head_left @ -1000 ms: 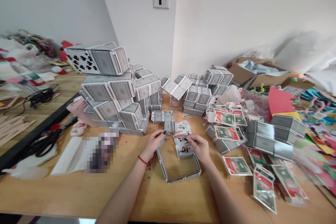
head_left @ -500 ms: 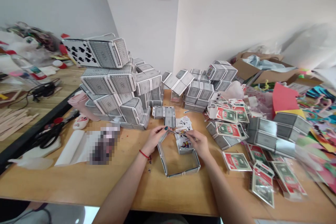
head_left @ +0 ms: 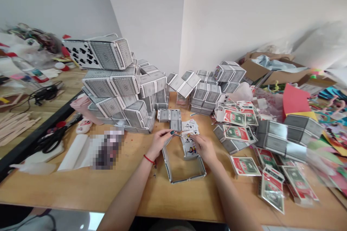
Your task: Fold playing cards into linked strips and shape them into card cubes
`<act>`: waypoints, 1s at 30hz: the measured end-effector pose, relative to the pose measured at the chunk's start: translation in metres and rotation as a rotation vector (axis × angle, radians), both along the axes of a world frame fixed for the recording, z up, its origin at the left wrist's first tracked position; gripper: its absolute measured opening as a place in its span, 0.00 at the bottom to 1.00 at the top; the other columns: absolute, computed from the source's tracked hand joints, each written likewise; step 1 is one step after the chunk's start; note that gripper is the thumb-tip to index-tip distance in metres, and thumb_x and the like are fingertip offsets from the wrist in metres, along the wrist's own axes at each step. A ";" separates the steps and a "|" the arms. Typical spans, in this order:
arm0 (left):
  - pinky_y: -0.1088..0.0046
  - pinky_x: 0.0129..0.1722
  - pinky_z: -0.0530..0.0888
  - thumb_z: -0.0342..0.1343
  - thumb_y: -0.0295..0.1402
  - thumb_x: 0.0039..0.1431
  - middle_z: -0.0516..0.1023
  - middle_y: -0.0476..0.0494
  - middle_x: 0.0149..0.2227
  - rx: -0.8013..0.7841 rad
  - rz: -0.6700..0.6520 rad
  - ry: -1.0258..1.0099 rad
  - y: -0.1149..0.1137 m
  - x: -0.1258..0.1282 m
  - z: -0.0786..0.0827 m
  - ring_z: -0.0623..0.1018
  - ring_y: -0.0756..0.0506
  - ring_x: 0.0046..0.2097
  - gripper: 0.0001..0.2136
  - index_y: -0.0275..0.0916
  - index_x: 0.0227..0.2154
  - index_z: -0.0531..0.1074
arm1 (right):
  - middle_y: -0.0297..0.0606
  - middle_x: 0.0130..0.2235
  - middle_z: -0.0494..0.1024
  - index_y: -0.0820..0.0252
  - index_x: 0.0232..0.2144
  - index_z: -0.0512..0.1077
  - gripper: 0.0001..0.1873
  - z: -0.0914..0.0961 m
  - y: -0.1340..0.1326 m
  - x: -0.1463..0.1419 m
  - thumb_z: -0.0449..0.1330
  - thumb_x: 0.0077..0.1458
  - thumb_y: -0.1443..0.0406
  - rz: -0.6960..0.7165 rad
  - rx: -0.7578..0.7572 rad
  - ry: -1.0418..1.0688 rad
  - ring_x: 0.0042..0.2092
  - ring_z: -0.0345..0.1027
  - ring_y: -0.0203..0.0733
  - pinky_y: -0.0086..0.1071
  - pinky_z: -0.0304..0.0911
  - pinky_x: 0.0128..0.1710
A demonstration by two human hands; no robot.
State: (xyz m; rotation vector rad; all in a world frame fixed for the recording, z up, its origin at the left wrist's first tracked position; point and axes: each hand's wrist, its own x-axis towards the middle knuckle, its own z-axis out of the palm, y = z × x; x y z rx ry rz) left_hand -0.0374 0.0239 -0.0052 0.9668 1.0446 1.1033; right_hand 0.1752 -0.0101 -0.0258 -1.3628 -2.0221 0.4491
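wooden table [head_left: 130,196] below: your left hand [head_left: 159,143] and right hand [head_left: 204,147] pinch a thin strip [head_left: 183,136] at opposite ends, apparently for steadiness.

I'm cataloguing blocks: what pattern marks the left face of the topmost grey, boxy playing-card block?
Left face: black spades on white; clearest in the head view.

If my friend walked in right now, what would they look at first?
Probably the tall stack of card-covered boxes on the left, whose top box shows big black spots. Next, perhaps, the person's hands at front centre: left hand and right hand pinch a thin piece above a low, open frame. Red-and-green packs also stand out on the right.
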 end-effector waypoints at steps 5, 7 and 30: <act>0.63 0.45 0.69 0.62 0.37 0.39 0.79 0.40 0.34 -0.013 -0.001 -0.001 0.000 -0.002 0.004 0.77 0.42 0.39 0.14 0.34 0.29 0.77 | 0.39 0.37 0.76 0.55 0.42 0.70 0.23 0.001 -0.001 -0.003 0.46 0.46 0.76 -0.021 -0.017 -0.047 0.39 0.68 0.44 0.34 0.64 0.38; 0.64 0.45 0.69 0.62 0.37 0.39 0.79 0.40 0.34 -0.009 -0.005 0.008 0.000 -0.002 0.006 0.77 0.42 0.39 0.13 0.34 0.29 0.77 | 0.39 0.38 0.76 0.54 0.42 0.69 0.24 0.001 -0.001 -0.003 0.46 0.45 0.76 -0.022 -0.034 -0.056 0.39 0.68 0.44 0.34 0.64 0.38; 0.65 0.43 0.70 0.62 0.37 0.38 0.80 0.40 0.30 0.012 0.071 0.125 0.000 0.001 0.008 0.77 0.43 0.36 0.13 0.34 0.28 0.78 | 0.40 0.37 0.76 0.58 0.42 0.69 0.24 0.011 0.005 -0.011 0.46 0.45 0.79 0.037 -0.013 -0.157 0.37 0.69 0.40 0.29 0.62 0.36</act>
